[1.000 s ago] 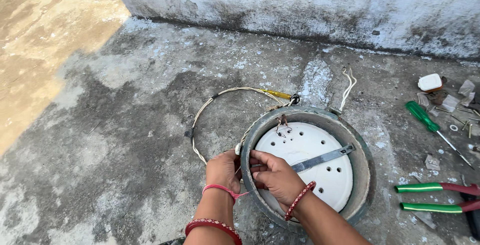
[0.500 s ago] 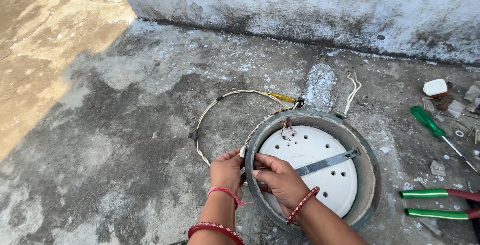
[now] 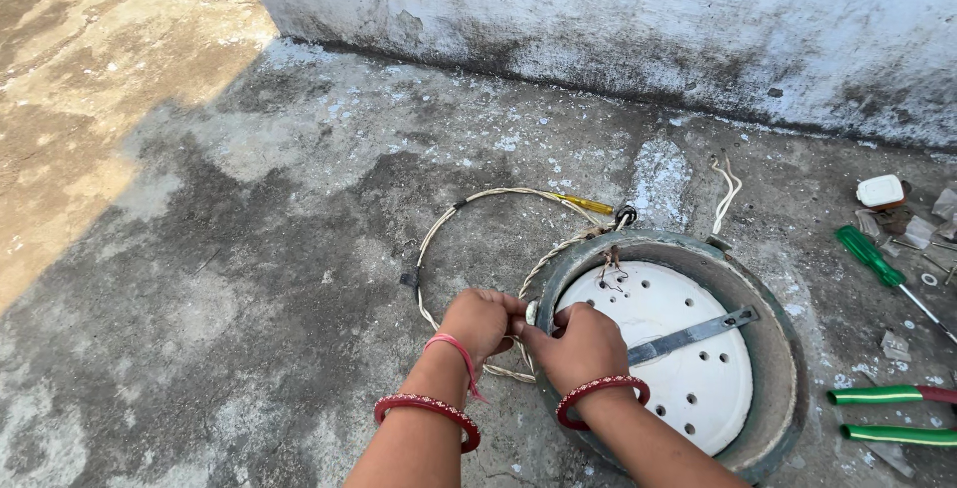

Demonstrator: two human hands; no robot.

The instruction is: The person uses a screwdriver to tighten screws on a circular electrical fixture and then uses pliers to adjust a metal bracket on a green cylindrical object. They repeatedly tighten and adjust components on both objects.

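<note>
Rough grey concrete floor [image 3: 229, 279], stained dark in patches and speckled with white flakes, fills the near ground. On it, close to the person, lies a round grey-green metal casing [image 3: 783, 388] holding a white disc [image 3: 688, 368] pierced with small holes and crossed by a flat metal strip [image 3: 693, 334]. The left hand [image 3: 480, 321] is curled in a fist at the casing's left rim, and the right hand [image 3: 578, 345] is closed beside it, over the rim; both pinch something small at the edge, hidden by the fingers. Red bangles sit on both wrists. From where the hands meet, a twisted whitish cord [image 3: 478, 211] loops out across the floor to the left and arcs back to the far rim of the casing, where a yellow sleeve [image 3: 581, 204] covers part of it. To the right, green-handled pliers [image 3: 882, 413] lie just beside the casing, and farther back a green screwdriver [image 3: 882, 264] rests among small bits of debris, with a small white box [image 3: 881, 191] behind it. A short pale wire piece [image 3: 728, 192] lies past the casing. Beyond everything stands a whitewashed wall [image 3: 598, 9], blackened along its base; sunlit tan ground [image 3: 90, 79] lies at far left.
</note>
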